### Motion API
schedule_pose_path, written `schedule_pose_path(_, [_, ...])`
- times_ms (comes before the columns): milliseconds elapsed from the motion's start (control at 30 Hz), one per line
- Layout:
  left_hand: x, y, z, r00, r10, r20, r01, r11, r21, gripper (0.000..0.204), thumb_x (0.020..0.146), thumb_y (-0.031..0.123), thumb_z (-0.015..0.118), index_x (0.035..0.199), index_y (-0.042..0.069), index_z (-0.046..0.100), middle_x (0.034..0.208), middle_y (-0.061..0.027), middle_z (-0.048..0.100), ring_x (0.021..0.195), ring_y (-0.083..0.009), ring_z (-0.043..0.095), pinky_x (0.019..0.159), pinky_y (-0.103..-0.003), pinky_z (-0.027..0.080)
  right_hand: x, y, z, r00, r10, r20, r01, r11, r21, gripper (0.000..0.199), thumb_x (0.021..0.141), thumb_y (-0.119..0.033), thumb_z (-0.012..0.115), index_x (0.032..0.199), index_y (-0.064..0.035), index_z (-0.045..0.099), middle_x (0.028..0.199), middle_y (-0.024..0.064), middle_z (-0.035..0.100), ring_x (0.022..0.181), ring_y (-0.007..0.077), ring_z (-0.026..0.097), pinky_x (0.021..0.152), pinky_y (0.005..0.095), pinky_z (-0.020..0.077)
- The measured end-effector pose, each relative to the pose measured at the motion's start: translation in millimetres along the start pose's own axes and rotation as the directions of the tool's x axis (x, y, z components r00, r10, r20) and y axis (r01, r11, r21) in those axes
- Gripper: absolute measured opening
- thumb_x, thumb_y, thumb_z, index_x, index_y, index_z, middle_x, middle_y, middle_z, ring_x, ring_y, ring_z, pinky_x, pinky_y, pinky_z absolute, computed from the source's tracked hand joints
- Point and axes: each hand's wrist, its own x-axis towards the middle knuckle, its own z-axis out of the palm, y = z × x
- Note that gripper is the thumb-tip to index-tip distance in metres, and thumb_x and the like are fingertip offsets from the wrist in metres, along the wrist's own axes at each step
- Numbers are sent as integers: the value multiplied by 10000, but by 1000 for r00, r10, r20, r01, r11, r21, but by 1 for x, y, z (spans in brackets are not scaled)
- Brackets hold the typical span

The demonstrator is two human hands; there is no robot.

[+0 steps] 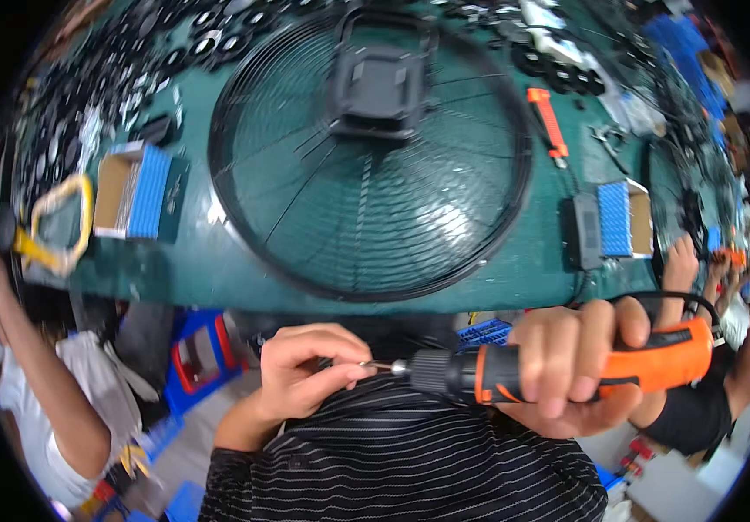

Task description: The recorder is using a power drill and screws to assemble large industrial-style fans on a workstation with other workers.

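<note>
In my right hand (566,361) is an orange-and-black corded electric screwdriver (658,358), held level in front of my body with its bit pointing left. The fingers of my left hand (314,370) are pinched together at the tip of the bit (385,366). Whatever small piece sits between those fingertips is too hidden to name. On the bench beyond my hands lies a large round black wire fan grille (244,230), a black square plastic housing (379,83) resting across its far part.
A blue box of small parts (150,191) stands left of the grille, beside a yellow-framed tool (87,213). To the right are another blue box (616,217) and an orange-handled tool (549,126). Black parts crowd the far bench (174,56). People sit close at both sides.
</note>
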Motion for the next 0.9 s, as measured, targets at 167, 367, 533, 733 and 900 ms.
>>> schedule_pose_path(167, [-10,-8,-12,998,42,-43,-45,997,-70,126,815,-70,722,938,-61,697,863,-190,702,639,-129,650,561,-239,503,0,15,-1,998,2,64,1,999,-44,430,947,-235,655,1230,-23,411,826,63,576,610,147,626,519,246,528])
schedule_pose_path(367, [-13,-21,-17,997,9,-76,-19,992,-121,135,816,-72,725,950,-57,710,873,-169,720,603,-115,651,548,-226,482,-3,26,-3,997,21,74,-16,997,-75,448,943,-240,670,1248,-48,403,831,65,594,604,148,634,507,252,543])
schedule_pose_path(533, [-15,-30,-12,996,-55,-70,24,925,-379,122,850,-64,696,972,-65,703,878,-174,720,609,-116,644,543,-227,483,-1,32,-2,1000,7,26,-6,998,-63,456,941,-253,680,1240,-35,413,809,58,583,568,138,624,493,244,539])
schedule_pose_path(733, [-9,-30,-17,994,77,-82,-74,997,33,177,838,-36,717,1014,-53,702,905,-157,716,634,-116,644,544,-233,486,8,38,-2,996,54,65,-43,987,-157,449,941,-259,680,1234,-40,420,809,58,579,562,138,617,494,247,543])
schedule_pose_path(900, [6,-36,-30,924,381,-41,-332,848,413,242,728,-40,775,958,-7,704,886,-146,717,645,-214,674,555,-289,516,22,48,3,965,200,167,-161,962,-220,442,868,-202,740,1157,-5,471,776,37,553,539,108,577,497,213,517])
